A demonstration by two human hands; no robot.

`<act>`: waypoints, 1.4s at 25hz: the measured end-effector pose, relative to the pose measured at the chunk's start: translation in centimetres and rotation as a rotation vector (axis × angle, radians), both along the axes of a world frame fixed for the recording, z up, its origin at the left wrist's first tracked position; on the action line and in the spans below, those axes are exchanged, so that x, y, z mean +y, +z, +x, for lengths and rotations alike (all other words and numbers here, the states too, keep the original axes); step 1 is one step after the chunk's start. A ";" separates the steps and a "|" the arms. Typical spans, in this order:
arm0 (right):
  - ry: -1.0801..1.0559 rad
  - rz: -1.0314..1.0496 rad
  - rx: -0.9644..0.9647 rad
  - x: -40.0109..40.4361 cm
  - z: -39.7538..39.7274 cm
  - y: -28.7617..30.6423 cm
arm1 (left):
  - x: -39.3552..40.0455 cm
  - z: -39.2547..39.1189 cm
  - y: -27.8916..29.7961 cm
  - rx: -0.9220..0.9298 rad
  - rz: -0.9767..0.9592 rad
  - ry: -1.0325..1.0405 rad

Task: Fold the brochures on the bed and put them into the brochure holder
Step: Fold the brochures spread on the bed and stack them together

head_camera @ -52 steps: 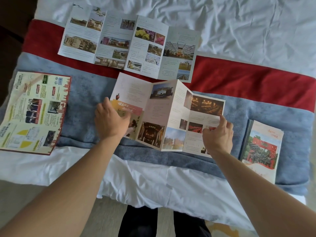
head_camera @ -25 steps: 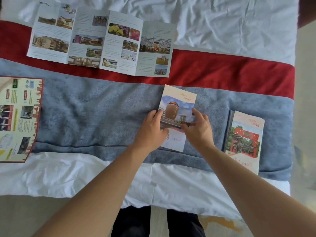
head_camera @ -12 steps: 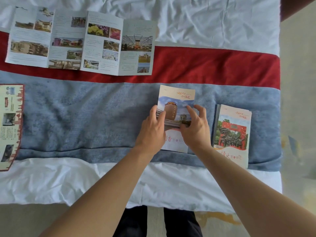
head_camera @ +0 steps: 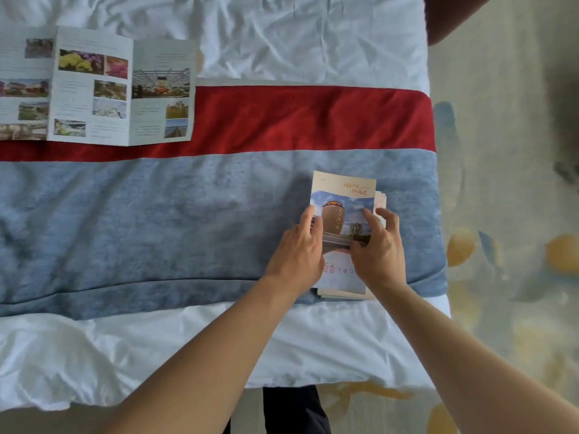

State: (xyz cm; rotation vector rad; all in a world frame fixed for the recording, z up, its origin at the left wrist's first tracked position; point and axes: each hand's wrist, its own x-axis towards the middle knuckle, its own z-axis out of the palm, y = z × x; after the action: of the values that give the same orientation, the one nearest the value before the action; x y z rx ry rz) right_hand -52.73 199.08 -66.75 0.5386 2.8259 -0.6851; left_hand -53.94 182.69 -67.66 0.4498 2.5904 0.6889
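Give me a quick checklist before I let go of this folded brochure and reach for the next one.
1. Folded brochure fully closed: ok.
2. It sits on the stack beneath: ok, though lower edges stick out at right and bottom.
3. Left hand and right hand both on it: ok.
4. Open brochure on the bed yet unfolded: not ok.
5. Brochure holder in sight: cannot tell, none in view.

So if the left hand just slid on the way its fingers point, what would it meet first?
The left hand points up the bed along the folded brochure's left edge. Ahead lies only blue blanket, then the red band. The open brochure lies well off to the left.
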 end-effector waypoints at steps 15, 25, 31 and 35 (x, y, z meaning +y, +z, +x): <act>0.094 0.078 -0.072 5.7 1.4 -2.2 | 4.0 2.2 -2.0 0.030 -0.253 -0.197; 0.246 0.006 -0.092 7.1 0.4 -3.2 | 4.5 0.1 -2.7 0.121 -0.260 -0.333; 0.476 0.099 -0.149 7.1 -0.7 -3.7 | 5.9 0.0 -3.6 -0.033 -0.365 -0.315; 0.510 0.186 -0.114 7.1 -2.8 -3.4 | 6.6 -0.4 -3.3 -0.099 -0.386 -0.295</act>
State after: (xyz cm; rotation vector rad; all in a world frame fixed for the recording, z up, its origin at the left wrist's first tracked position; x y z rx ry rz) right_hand -55.56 206.19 -70.14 -0.1227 2.7549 -0.2849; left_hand -54.29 189.31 -70.99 0.6337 2.4135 0.1036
